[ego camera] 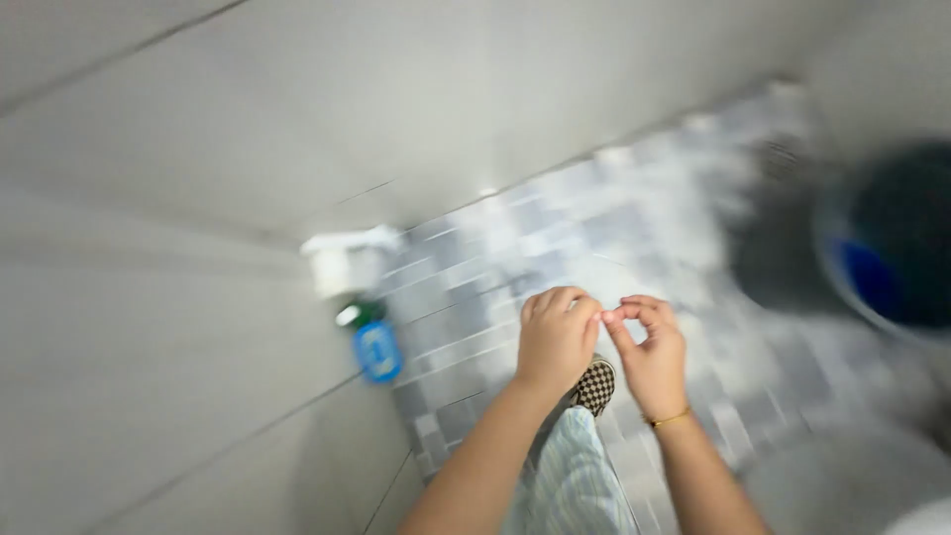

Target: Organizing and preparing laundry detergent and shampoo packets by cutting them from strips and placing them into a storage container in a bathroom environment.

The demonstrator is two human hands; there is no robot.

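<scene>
Standing over the grey tiled floor (515, 238), with a dark bucket (892, 238) far off past the right hand. A blue bottle (377, 350) sits beyond the left hand. Left hand (555, 342) and right hand (649, 357) are curled, fingertips meeting; whether they pinch something tiny, I cannot tell.

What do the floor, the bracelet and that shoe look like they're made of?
Floor: probably small ceramic tiles, grey, with grout lines. Bracelet on the right wrist: thin and gold-coloured, likely metal. Shoe: black-and-white checkered, probably canvas, though blur leaves it open.
</scene>
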